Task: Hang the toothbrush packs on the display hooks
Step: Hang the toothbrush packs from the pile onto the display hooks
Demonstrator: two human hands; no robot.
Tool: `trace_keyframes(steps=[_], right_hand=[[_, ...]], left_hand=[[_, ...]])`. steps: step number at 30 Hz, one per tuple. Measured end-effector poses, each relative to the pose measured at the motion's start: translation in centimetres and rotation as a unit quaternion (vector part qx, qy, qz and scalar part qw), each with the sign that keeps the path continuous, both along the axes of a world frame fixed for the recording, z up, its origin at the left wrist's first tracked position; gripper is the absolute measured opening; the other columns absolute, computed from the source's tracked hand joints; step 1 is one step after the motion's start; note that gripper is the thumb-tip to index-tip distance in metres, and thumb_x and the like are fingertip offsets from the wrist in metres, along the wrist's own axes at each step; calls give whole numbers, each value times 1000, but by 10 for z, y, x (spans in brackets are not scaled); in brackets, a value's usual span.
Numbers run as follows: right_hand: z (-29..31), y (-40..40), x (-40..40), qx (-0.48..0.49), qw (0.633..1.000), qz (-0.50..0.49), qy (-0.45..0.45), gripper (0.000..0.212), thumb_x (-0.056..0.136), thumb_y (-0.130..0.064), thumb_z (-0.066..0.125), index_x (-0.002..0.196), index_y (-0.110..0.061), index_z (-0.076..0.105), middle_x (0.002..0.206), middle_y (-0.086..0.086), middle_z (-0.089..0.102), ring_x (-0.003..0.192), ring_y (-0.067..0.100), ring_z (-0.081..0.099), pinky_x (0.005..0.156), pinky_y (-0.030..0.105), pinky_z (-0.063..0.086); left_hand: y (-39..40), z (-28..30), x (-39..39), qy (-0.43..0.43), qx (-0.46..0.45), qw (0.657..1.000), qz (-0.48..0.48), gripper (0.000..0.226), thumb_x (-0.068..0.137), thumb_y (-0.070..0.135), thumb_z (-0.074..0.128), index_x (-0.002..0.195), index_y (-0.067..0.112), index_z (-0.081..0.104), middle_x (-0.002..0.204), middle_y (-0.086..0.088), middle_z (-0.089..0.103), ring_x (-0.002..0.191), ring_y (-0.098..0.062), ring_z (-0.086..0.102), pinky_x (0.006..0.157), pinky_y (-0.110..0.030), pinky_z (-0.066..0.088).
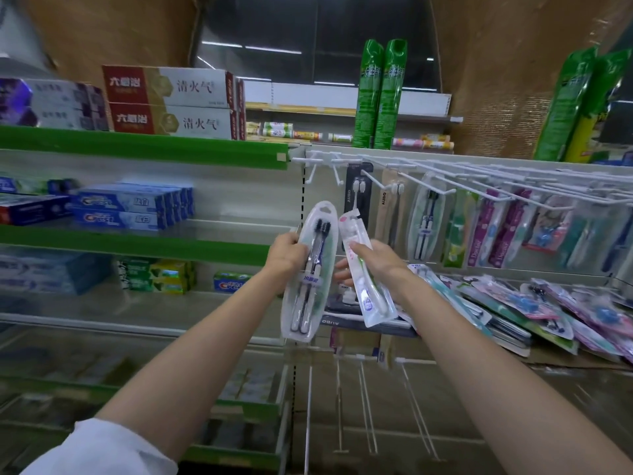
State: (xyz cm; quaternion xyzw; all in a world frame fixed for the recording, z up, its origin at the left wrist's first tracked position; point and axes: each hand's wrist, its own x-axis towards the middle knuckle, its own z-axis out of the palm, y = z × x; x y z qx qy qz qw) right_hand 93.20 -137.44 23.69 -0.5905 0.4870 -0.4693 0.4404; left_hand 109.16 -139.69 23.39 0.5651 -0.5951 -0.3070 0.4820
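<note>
1. The left hand (286,255) grasps the twin toothbrush pack (308,272) mid-length, long axis upright, hang hole at its top.
2. The right hand (378,265) grasps the pink pack (364,265), tilted left.
3. The empty hooks (323,166) lie above and beyond, nearer the left hand.

Green-edged shelves (144,150) of toothpaste boxes (168,102) stand left of the fingers — brown cardboard (507,80) and dark glass (318,39) rise above.
</note>
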Motion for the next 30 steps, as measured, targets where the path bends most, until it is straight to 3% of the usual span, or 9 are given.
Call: trace_keyframes(steps=[2,6,10,15,18,21,26,30], right_hand=[[1,-1,4,4,1000,-4,7,19,101,-16,39,112,-3,47,76,16,68,57,22,68,52,30,58],[0,-9,9,16,1000,-19,13,21,97,-10,43,118,-5,45,82,18,69,69,27,69,63,37,59],[-2,-12,14,30,999,-31,15,14,95,-9,45,110,-10,47,85,16,70,77,29,71,78,44,58],[-17,-39,6,38,996,-50,64,18,76,-34,57,92,-27,53,111,11,65,107,33,60,97,52,45],[-10,-19,14,46,996,-53,51,16,87,-28,56,100,-19,53,108,12,67,105,32,63,97,50,46],[-3,-4,21,52,997,-48,21,13,96,-16,49,109,-13,50,94,12,70,88,27,69,88,43,53],[-8,-13,23,27,996,-45,69,51,86,-35,58,129,-12,47,126,13,58,117,33,55,100,52,44],[-6,-11,27,28,996,-53,70,43,88,-29,58,127,-11,49,122,13,60,113,32,57,100,52,44]], left_hand=[[3,1,6,32,9,999,9,15,88,-1,43,87,6,56,70,-6,54,69,-23,50,57,-29,41],[5,2,17,71,11,997,10,17,93,2,42,104,3,55,98,-15,61,88,-27,58,81,-38,50],[8,-3,24,99,-21,995,-5,16,96,5,41,105,4,54,95,-11,59,84,-21,55,73,-32,49],[19,-10,28,150,-77,984,-59,14,97,2,40,104,2,52,89,-6,60,78,-15,56,65,-23,50],[25,-12,28,163,-101,979,-75,12,97,4,41,99,4,52,88,-2,61,78,-11,58,58,-14,51],[30,-8,26,178,-119,974,-77,12,97,6,41,93,9,53,89,0,61,80,-11,59,65,-19,51],[35,5,22,173,-148,971,-75,14,97,8,44,88,14,52,88,-1,61,82,-13,60,70,-23,52],[33,4,23,130,-133,982,-39,9,95,8,47,94,11,55,90,-4,63,88,-20,62,75,-31,54]])
